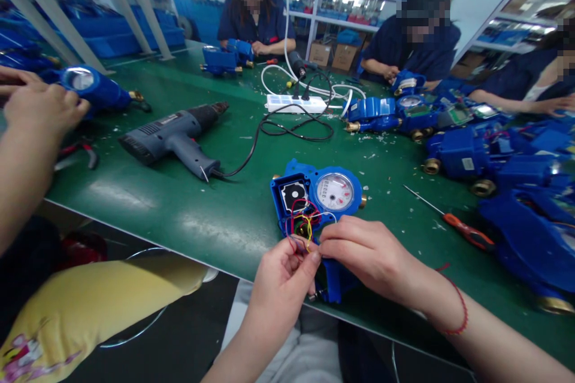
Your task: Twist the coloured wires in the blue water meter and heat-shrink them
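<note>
An opened blue water meter [354,182] lies near the table's front edge, its round dial facing up and its square compartment uncovered. Thin red, yellow and white wires [306,221] come out of the compartment. My left hand [281,281] pinches some of these wires just in front of the meter. Close against it, my right hand [368,251] is closed at the fingertips, also at the wires; what exactly it grips is hidden. Below my fingers sits a blue housing part [333,284], partly covered by my hands.
A heat gun [179,134] lies left, a power strip [294,103] with cables behind. An orange screwdriver [467,230] and many blue meters [458,149] are right. Another person's hands [45,105] hold a meter at far left; people sit across the green table [215,209].
</note>
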Motion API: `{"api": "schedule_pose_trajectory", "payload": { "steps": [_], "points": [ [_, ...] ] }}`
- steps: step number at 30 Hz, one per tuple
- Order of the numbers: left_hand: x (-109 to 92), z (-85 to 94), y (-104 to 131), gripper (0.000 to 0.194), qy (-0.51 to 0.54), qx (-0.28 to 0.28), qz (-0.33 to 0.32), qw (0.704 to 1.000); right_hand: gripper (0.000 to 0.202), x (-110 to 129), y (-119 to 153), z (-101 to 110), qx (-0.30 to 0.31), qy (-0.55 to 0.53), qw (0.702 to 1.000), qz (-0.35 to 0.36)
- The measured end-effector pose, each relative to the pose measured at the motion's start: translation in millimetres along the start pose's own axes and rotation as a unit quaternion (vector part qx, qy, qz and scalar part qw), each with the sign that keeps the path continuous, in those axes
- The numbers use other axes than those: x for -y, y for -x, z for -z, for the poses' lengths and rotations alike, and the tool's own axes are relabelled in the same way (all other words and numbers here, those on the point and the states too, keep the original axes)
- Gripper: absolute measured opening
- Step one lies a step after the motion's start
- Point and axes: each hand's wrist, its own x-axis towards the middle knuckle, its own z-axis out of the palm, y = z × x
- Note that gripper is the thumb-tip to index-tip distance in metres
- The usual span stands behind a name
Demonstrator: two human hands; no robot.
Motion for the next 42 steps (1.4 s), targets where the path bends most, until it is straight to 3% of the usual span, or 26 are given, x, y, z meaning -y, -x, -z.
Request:
{"api": "schedule_pose_trajectory", "payload": {
  "steps": [3,6,10,13,17,18,20,22,24,29,33,37,38,40,42],
  "points": [
    [1.3,-2.3,0.9,0.020,0.005,-0.001,0.003,1.000,0.017,-1.1,-5.7,1.0,0.014,-0.017,1.000,0.009],
    [2.7,-4.1,1.5,0.022,0.013,-0.004,0.001,1.000,0.014,3.2,-7.5,-5.7,-0.039,-0.152,0.986,-0.047],
    [-0.3,-5.2,2.4,0.024,0.026,-0.014,0.002,1.000,0.010,11.2,-8.1,-20.1,-0.147,-0.355,0.901,-0.202],
    [-3.3,-5.6,3.5,0.024,0.029,-0.018,0.005,0.999,0.009,13.8,-7.6,-24.4,-0.195,-0.391,0.863,-0.253],
    [-2.6,-4.8,5.3,0.023,0.021,-0.037,0.012,0.999,0.007,11.1,-3.1,-14.0,-0.297,-0.391,0.819,-0.297],
    [-2.2,-4.4,5.5,0.023,0.020,-0.042,0.010,0.999,0.008,9.9,-1.5,-10.2,-0.307,-0.363,0.828,-0.299],
    [-2.2,-4.1,5.5,0.022,0.019,-0.041,0.010,0.999,0.010,8.1,1.2,-4.1,-0.275,-0.273,0.882,-0.267],
    [-2.8,-4.5,5.1,0.023,0.023,-0.034,0.020,0.999,0.013,7.0,2.5,-1.8,-0.198,-0.182,0.943,-0.198],
    [-2.7,-5.8,4.8,0.025,0.034,-0.031,0.028,0.999,0.017,6.7,2.5,-3.1,-0.125,-0.141,0.973,-0.135],
    [6.2,-8.7,2.0,0.032,0.050,-0.014,0.029,0.998,0.013,4.9,0.1,-8.6,-0.006,-0.139,0.986,-0.087],
    [20.9,-7.6,-7.0,0.035,0.060,-0.001,-0.007,0.998,0.016,-4.2,-18.7,0.1,0.007,-0.101,0.993,-0.059],
    [34.4,-12.1,-11.5,0.038,0.047,-0.012,-0.028,0.998,0.016,-8.5,-87.1,9.3,-0.039,-0.030,0.995,-0.092],
    [34.8,-13.7,-10.8,0.038,0.045,-0.016,-0.027,0.998,0.016,-9.0,-111.7,6.1,-0.009,-0.003,0.992,-0.129],
    [26.5,-12.5,-7.5,0.037,0.046,-0.018,-0.027,0.998,0.013,-11.2,-164.2,-11.0,0.041,0.020,0.990,-0.135],
    [1.9,0.7,-3.3,0.035,0.041,-0.019,-0.044,0.998,0.012,-15.8,-214.8,-39.8,0.094,0.039,0.985,-0.136]
  ]
}}
